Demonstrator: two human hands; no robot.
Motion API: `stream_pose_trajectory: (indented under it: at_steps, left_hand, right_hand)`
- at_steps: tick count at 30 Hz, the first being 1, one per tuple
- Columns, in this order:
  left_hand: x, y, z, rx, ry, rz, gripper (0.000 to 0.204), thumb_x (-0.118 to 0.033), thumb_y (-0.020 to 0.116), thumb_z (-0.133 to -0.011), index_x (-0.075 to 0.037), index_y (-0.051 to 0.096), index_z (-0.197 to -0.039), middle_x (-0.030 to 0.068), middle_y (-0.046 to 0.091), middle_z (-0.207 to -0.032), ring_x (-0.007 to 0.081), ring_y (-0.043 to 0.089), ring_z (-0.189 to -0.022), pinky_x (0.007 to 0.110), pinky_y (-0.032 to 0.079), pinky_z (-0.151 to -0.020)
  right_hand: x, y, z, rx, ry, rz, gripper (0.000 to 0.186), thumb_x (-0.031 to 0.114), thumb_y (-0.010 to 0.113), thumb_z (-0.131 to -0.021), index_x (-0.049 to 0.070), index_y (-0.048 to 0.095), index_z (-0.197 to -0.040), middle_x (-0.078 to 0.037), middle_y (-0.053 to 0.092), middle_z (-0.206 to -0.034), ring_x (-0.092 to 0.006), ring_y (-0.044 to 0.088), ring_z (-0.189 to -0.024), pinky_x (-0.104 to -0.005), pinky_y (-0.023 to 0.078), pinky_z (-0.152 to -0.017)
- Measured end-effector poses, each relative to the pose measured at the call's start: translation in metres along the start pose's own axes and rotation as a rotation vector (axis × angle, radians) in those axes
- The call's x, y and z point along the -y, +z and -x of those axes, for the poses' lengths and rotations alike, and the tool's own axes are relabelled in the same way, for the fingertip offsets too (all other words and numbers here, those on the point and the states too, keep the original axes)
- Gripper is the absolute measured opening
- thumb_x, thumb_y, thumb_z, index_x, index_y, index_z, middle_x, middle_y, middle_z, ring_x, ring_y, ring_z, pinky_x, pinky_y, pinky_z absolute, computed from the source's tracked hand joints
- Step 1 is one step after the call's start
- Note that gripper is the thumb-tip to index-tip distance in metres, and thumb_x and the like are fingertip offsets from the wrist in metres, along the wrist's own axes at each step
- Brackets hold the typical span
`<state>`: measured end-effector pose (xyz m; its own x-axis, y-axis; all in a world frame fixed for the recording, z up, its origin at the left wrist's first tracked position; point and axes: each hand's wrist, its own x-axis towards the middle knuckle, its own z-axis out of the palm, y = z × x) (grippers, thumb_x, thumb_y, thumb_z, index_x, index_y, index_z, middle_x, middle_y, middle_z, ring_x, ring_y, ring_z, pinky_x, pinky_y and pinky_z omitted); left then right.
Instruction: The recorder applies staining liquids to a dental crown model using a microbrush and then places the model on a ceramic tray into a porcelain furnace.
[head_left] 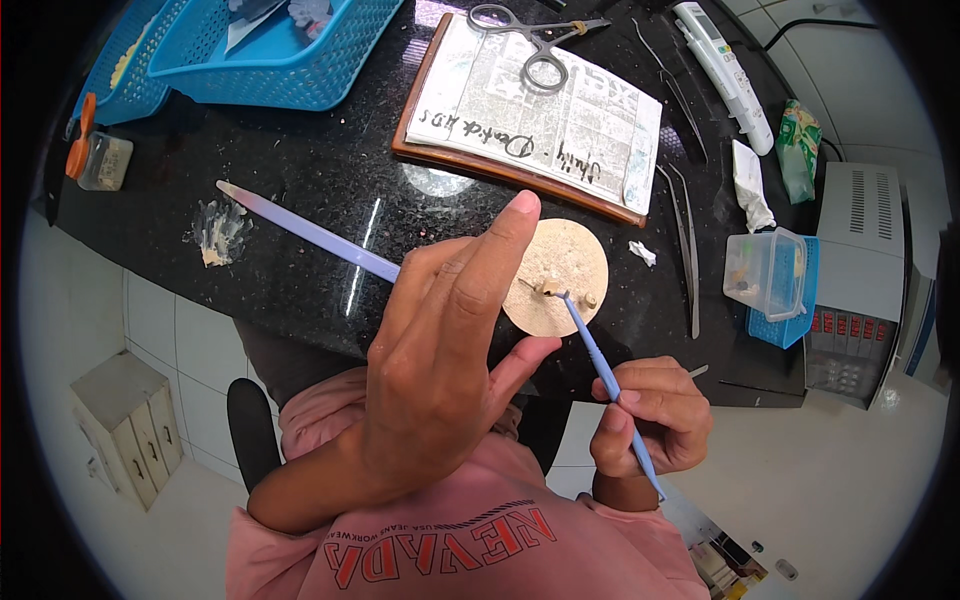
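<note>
Your right hand (655, 412) is closed on a slim blue tool (597, 360), thumb and fingers pinched around its shaft, its bent tip at 1 of the 2 small tan pieces on the round beige disc (560, 245). That disc sits in front of you above the black countertop (320, 150), beside your left hand (430, 335). Your left thumb and index finger are spread apart around its near and left sides; you cannot tell from here whether they clamp it. A purple-handled spatula (315, 236) runs behind that hand, and 1 pair of bent tweezers (688, 250) lies right of the disc.
</note>
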<state>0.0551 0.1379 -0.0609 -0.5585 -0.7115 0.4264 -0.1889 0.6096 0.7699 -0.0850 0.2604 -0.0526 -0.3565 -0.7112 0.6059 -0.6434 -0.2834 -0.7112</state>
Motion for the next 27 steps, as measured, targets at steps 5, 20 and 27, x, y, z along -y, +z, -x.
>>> stream_pose_trajectory:
  at_steps: [5, 20, 27]
  left_hand:
    - [0.0002, 0.0003, 0.0008, -0.004, -0.002, 0.004, 0.094, -0.016, 0.089, -0.067, 0.000, 0.039, -0.145, 0.0159, 0.066, -0.126, 0.0233, 0.062, -0.099, 0.030, 0.050, -0.073]
    - [0.0002, 0.0007, 0.0008, -0.002, -0.002, 0.001, 0.094, -0.016, 0.089, -0.067, 0.000, 0.039, -0.145, 0.0162, 0.066, -0.125, 0.0225, 0.062, -0.099, 0.030, 0.050, -0.073]
    - [-0.0002, 0.0036, -0.0003, -0.028, -0.009, -0.033, 0.097, -0.019, 0.090, -0.065, 0.000, 0.039, -0.145, 0.0150, 0.065, -0.126, 0.0219, 0.062, -0.098, 0.029, 0.049, -0.072]
  right_hand:
    - [-0.0001, -0.0005, 0.0003, 0.012, -0.007, 0.004, 0.017, 0.000, 0.073, -0.076, -0.002, 0.061, -0.086, -0.016, 0.067, -0.068, -0.0211, 0.067, -0.055, -0.0280, 0.055, -0.051]
    - [-0.0004, -0.0013, 0.0027, 0.005, 0.003, 0.012, 0.017, 0.000, 0.073, -0.075, -0.001, 0.060, -0.085, -0.015, 0.067, -0.068, -0.0210, 0.067, -0.055, -0.0280, 0.055, -0.051]
    - [-0.0001, -0.0065, 0.0037, 0.008, -0.001, -0.001, 0.020, 0.001, 0.073, -0.075, 0.000, 0.059, -0.090, -0.014, 0.066, -0.073, -0.0205, 0.067, -0.057, -0.0275, 0.055, -0.052]
